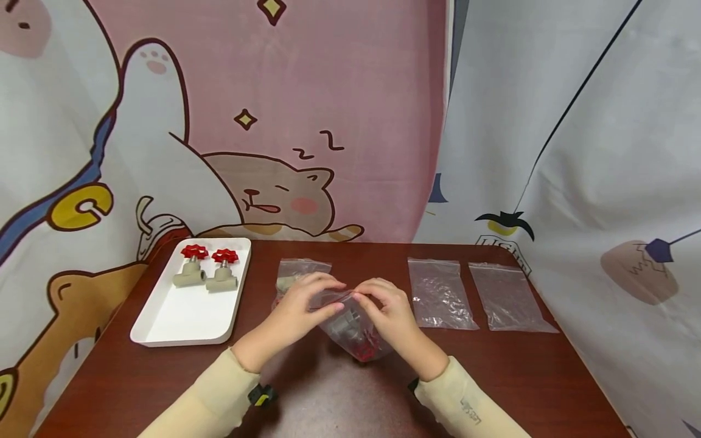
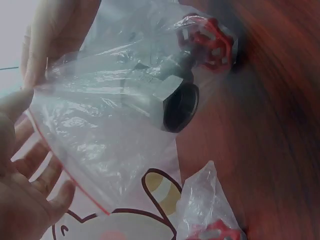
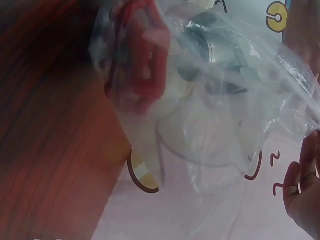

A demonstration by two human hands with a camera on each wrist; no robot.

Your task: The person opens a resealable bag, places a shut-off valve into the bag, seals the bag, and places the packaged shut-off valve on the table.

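Both hands hold up a clear zip bag point(image 1: 350, 331) by its top edge, over the table's middle. Inside it lies a grey valve point(image 2: 155, 92) with a red handwheel point(image 2: 207, 44), low in the bag. My left hand point(image 1: 296, 307) is at the bag's left side, some of its fingers spread along the red zip line point(image 2: 75, 170). At the zip's other end my right hand point(image 1: 391, 313) pinches the edge between thumb and fingers. The left hand's thumb and fingers are on the bag's mouth; their exact contact is partly hidden.
A white tray point(image 1: 186, 316) at the left holds two beige valves point(image 1: 205, 277) with red handwheels. Behind my left hand lies another bag point(image 1: 303, 266) with a valve in it. Two flat clear bags point(image 1: 440, 295) point(image 1: 509, 298) lie at the right. A printed curtain point(image 1: 383, 121) hangs behind the table.
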